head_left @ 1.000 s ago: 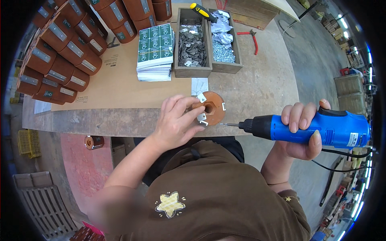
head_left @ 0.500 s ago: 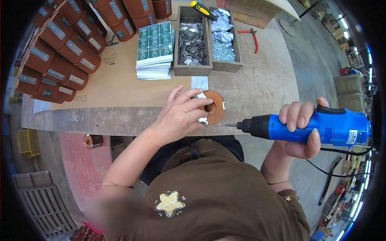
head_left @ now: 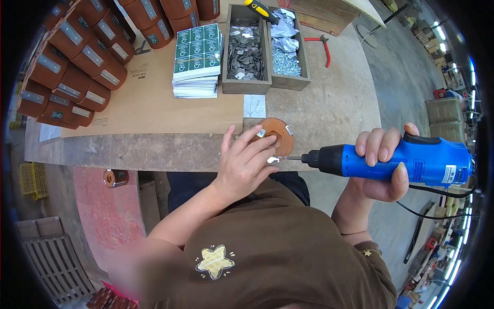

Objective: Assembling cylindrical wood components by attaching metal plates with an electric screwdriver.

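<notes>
My right hand [head_left: 383,159] is wrapped round a blue electric screwdriver [head_left: 432,160] with a black nose, held level and pointing left. Its thin bit [head_left: 294,158] reaches the near edge of a brown round piece [head_left: 282,147] with a hole in its middle. A small whitish metal tab [head_left: 273,160] sits at that edge, by the bit's tip; whether they touch I cannot tell. My left hand [head_left: 244,167] grips the brown piece from the left, fingers over its top and partly hiding the hole. More small light tabs show round its rim.
Behind the hands, a wooden box [head_left: 247,86] holds flat metal pieces; its neighbour [head_left: 292,82] holds small screws and crumpled foil. Left of them are stacked green-and-white cards [head_left: 196,62] and brown cylinders [head_left: 95,62]. Red-handled pliers [head_left: 327,51] lie right. A black cord [head_left: 437,194] trails from the screwdriver.
My left hand has shifted right and the brown piece has turned, bringing a metal tab up to the screwdriver's bit. My right hand has barely moved.
</notes>
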`<control>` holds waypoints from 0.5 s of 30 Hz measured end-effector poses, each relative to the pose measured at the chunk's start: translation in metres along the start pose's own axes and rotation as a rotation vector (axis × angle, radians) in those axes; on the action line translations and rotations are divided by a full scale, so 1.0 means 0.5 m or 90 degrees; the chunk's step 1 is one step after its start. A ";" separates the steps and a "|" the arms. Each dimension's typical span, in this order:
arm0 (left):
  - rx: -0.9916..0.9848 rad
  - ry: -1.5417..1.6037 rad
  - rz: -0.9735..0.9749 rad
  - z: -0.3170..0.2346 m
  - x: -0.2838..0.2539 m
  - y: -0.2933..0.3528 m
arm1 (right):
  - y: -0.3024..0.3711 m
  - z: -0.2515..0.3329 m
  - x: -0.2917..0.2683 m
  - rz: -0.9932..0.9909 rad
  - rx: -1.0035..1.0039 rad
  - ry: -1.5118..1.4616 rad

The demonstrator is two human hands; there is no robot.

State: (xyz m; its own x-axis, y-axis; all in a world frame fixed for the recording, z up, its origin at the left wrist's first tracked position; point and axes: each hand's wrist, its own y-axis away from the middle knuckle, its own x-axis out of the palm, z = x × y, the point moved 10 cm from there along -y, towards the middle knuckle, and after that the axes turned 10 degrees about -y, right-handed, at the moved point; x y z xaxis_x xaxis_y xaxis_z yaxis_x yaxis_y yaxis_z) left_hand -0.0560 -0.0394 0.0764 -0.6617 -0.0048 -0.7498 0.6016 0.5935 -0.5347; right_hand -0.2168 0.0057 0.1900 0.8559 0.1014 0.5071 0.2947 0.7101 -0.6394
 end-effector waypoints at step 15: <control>-0.043 0.086 0.050 0.004 0.020 -0.010 | 0.011 -0.001 -0.016 -0.056 0.025 0.019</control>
State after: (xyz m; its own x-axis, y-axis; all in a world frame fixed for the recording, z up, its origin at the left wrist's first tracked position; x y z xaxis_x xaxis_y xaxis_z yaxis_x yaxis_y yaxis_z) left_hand -0.0647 -0.0439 0.0705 -0.6704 0.1493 -0.7268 0.6255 0.6406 -0.4454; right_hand -0.2219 0.0081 0.1820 0.8398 0.0177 0.5426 0.3526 0.7423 -0.5698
